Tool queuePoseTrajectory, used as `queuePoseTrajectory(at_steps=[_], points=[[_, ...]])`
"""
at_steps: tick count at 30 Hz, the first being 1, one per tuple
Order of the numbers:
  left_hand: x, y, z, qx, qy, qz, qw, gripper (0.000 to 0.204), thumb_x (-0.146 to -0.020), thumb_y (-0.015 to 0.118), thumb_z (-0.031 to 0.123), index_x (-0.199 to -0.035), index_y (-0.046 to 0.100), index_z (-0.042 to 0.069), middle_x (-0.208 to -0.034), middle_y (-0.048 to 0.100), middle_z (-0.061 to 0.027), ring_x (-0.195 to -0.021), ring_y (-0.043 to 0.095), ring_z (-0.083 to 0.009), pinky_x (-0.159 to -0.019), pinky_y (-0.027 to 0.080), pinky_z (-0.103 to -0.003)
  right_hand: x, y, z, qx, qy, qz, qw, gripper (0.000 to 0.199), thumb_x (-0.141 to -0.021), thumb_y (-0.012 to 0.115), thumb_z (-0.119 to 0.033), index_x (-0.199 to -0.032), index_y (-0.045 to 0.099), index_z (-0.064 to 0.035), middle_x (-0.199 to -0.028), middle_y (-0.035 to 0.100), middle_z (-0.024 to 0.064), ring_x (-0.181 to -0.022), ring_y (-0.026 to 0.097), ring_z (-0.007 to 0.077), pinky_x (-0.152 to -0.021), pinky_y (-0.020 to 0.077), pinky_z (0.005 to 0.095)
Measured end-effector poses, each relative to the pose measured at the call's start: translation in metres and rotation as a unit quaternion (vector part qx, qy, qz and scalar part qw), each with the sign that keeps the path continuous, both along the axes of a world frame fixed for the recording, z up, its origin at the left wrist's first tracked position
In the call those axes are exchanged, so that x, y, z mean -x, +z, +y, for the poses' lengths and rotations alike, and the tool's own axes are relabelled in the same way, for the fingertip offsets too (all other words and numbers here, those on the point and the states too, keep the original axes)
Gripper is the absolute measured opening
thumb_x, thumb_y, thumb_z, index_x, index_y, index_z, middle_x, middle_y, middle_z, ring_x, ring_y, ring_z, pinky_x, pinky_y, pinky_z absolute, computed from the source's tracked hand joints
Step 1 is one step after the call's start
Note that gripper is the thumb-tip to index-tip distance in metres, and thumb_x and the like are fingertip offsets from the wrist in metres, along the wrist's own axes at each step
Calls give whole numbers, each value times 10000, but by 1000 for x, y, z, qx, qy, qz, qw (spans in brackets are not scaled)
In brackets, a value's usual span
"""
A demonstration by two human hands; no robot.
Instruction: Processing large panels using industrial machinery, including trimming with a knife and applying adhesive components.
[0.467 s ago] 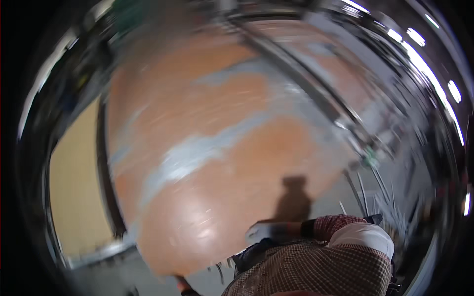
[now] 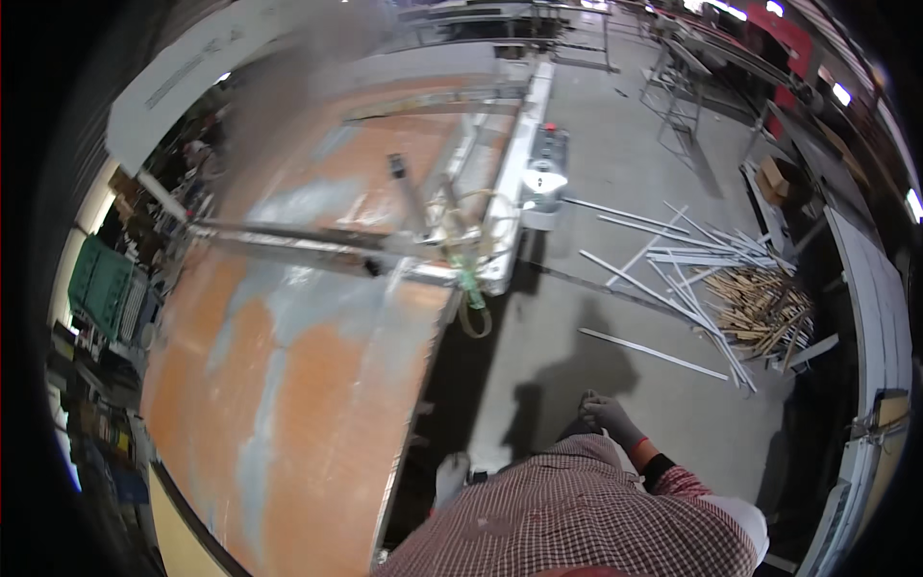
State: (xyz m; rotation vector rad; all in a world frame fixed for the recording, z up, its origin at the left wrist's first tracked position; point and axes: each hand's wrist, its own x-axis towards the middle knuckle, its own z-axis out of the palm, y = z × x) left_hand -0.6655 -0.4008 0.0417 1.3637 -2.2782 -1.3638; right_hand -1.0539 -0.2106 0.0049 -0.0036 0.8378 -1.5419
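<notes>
My right hand (image 2: pixel 611 419), in a grey glove with an orange edge and a black band at the wrist, hangs in front of my checked apron (image 2: pixel 577 500). Its fingers are curled in, and nothing shows in them. Below it are the dark trouser leg and the grey floor. My left hand is not in view. A pale grey rounded shape (image 2: pixel 452 478) shows beside the apron; I cannot tell what it is. To my left lies a large table (image 2: pixel 317 385) with an orange and grey smeared top, its edge apart from my right hand.
A metal-edged beam (image 2: pixel 317 238) crosses the table, with green-wrapped tubing (image 2: pixel 468 284) at its end. A clear container (image 2: pixel 546 183) stands by the table. Pale strips (image 2: pixel 673 288) and a pile of thin sticks (image 2: pixel 760 308) lie on the floor at right, near a rack (image 2: pixel 870 317).
My view has swung right, bringing the floor, strips and stick pile into sight. My right hand, earlier above the tabletop, now hangs over the floor. My left hand has left the view.
</notes>
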Motion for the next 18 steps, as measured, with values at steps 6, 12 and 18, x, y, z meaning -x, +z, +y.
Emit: queuePoseTrajectory(at_steps=[6, 12, 18], points=[[412, 121, -71, -62, -162, 153, 973, 216, -912, 574, 210, -972, 631, 11, -772, 629, -64, -719, 582, -115, -660, 479, -282, 139, 95, -34, -183, -6, 373, 909, 304, -871, 617, -180, -1070, 623, 49, -908, 649, 80, -785, 602, 144, -699, 492, 252], [653, 234, -142, -106, -212, 199, 951, 436, -895, 629, 228, -1247, 532, -10, -1058, 624, -69, -969, 567, -119, -858, 457, -269, 310, 124, -53, -198, 15, 399, 895, 295, -853, 627, -214, -1039, 655, 13, -886, 663, 58, -761, 576, 83, -668, 479, 248], [794, 237, -411, -105, 79, 440, 888, 488, -841, 606, 137, -1286, 472, -12, -1045, 579, -77, -893, 555, -137, -779, 472, -277, 485, 79, -90, -282, 93, 377, 877, 214, -862, 592, -223, -874, 631, -13, -821, 624, 15, -705, 536, 107, -603, 439, 276]])
